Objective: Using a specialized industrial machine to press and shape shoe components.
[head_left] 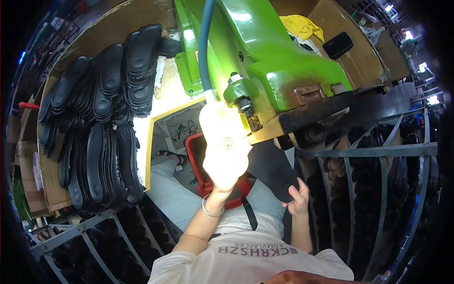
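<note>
My right hand (299,199) pinches the near end of a flat black shoe sole (270,168), thumb on its upper face. The sole's far end reaches under the front of a green machine (279,57). My left hand (222,176), with a bracelet at the wrist, is raised just under a glaring work lamp (226,130) on a blue cable. Glare washes out its fingers, so what it touches or holds is hidden.
Stacks of dark shoe soles (111,71) fill the cardboard-walled table at left. Metal racks (369,151) with dark pieces flank me on both sides. A red seat or bin (195,158) shows between my legs. A yellow cloth (302,27) lies in a box behind the machine.
</note>
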The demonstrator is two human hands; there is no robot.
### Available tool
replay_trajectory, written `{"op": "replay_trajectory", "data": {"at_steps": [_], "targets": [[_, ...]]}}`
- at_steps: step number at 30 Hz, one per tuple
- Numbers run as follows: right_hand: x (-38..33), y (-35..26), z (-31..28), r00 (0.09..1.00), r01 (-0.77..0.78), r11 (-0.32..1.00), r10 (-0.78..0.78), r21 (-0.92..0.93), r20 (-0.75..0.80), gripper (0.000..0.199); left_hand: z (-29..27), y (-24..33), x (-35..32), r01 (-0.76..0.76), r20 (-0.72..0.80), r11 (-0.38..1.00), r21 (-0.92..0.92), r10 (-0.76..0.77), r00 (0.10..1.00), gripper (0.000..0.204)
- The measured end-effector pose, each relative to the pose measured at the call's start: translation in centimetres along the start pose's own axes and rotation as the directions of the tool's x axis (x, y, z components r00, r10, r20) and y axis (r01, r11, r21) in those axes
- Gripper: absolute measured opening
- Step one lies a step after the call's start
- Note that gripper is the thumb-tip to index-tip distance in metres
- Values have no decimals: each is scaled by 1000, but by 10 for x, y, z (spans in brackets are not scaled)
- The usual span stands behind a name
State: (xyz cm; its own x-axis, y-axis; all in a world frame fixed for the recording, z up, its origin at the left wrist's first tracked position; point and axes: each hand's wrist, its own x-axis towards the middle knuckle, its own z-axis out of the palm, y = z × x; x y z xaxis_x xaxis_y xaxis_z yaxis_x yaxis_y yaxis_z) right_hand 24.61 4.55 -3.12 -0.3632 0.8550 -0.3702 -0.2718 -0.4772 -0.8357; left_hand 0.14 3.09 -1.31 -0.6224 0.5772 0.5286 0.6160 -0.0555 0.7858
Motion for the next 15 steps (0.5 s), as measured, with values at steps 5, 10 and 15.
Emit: {"op": "replay_trajectory", "data": {"at_steps": [5,10,15], "targets": [[28,-6,3,988,-53,985,76,-164,137,23,-31,-4,-4,15,-140,957,-291,-58,989,19],[57,52,3,937,-186,972,218,-141,273,21,-38,13,-5,52,60,997,-57,-48,997,14],[61,79,4,929,-235,972,216,27,302,31,-31,13,-26,372,214,795,-480,-305,928,31]]}}
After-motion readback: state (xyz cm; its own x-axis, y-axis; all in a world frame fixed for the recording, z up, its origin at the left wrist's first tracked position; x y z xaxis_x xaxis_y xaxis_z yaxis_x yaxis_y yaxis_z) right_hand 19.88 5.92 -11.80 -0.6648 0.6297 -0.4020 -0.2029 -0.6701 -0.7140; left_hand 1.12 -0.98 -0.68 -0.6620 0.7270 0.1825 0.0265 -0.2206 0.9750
